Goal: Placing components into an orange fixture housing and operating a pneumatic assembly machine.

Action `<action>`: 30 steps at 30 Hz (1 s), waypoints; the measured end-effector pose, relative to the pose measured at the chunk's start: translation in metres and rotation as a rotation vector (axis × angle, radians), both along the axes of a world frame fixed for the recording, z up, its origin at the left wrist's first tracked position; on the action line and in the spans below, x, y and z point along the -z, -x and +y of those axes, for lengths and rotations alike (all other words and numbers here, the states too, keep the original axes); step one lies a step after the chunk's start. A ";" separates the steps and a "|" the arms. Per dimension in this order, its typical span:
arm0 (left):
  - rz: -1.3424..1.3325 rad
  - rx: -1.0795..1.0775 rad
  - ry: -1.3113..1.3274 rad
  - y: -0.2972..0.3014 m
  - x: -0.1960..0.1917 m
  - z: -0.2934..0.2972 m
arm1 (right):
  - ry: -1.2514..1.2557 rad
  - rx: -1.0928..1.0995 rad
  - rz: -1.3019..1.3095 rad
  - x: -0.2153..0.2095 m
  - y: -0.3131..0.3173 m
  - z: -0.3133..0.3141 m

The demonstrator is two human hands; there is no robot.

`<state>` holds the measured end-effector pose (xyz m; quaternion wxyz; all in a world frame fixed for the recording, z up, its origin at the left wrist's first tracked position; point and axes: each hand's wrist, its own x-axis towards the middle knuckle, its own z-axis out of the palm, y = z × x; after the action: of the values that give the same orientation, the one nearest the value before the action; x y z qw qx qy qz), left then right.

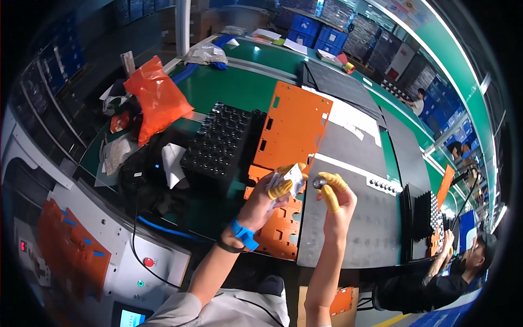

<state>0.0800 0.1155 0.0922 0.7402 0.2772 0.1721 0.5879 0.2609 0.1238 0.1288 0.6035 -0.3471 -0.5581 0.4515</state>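
Note:
Yellow finger cots cover several fingertips of both my hands. My left hand (pixel 259 204), with a blue strap at its wrist, is closed around a crumpled white wipe (pixel 293 179). Just to its right, my right hand (pixel 339 210) pinches a small, round, shiny lens-like part (pixel 318 182) between thumb and fingers. The wipe and the part are close together but apart. Beneath the hands lie a tall orange plate (pixel 297 122) and a lower orange plate with cutouts (pixel 279 231). A black tray (pixel 188 158) left of them carries rows of similar glossy round parts.
A dark grey sheet (pixel 354 229) lies at right, bearing a white strip of small round parts (pixel 384 186). An orange bag (pixel 158 101) and white paper (pixel 173 163) are left. A control panel with a red button (pixel 149 262) stands near left; a co-worker (pixel 452 278) sits right.

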 end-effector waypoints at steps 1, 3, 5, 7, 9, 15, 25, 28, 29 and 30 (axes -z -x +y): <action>0.081 -0.061 -0.022 0.000 0.004 -0.004 | -0.020 -0.035 0.016 0.000 0.004 -0.001; 0.233 -0.221 -0.064 -0.005 0.017 -0.016 | -0.039 -0.070 0.030 -0.001 0.012 -0.004; 0.243 -0.188 -0.102 -0.003 0.021 -0.017 | -0.048 -0.059 -0.077 0.003 0.011 -0.001; 0.278 -0.166 -0.163 -0.001 0.020 -0.017 | -0.083 -0.046 -0.115 0.010 0.010 0.002; 0.278 -0.178 -0.192 -0.003 0.013 -0.017 | -0.100 -0.033 -0.143 0.017 0.006 0.003; 0.392 -0.209 -0.241 0.005 0.014 -0.022 | -0.188 -0.028 -0.312 0.014 0.002 0.001; 0.326 -0.222 -0.074 0.001 0.015 -0.033 | -0.477 0.071 -0.549 0.021 0.008 -0.011; 0.308 -0.200 -0.073 0.006 0.013 -0.039 | -0.427 0.054 -0.502 0.022 0.010 -0.016; 0.308 -0.200 -0.077 0.007 0.013 -0.039 | -0.430 0.055 -0.501 0.022 0.013 -0.017; 0.332 -0.227 -0.090 0.008 0.014 -0.041 | -0.419 0.072 -0.504 0.023 0.017 -0.020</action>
<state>0.0720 0.0743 0.0784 0.6178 0.3817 0.2953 0.6208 0.2442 0.1035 0.1062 0.5203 -0.3355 -0.7580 0.2053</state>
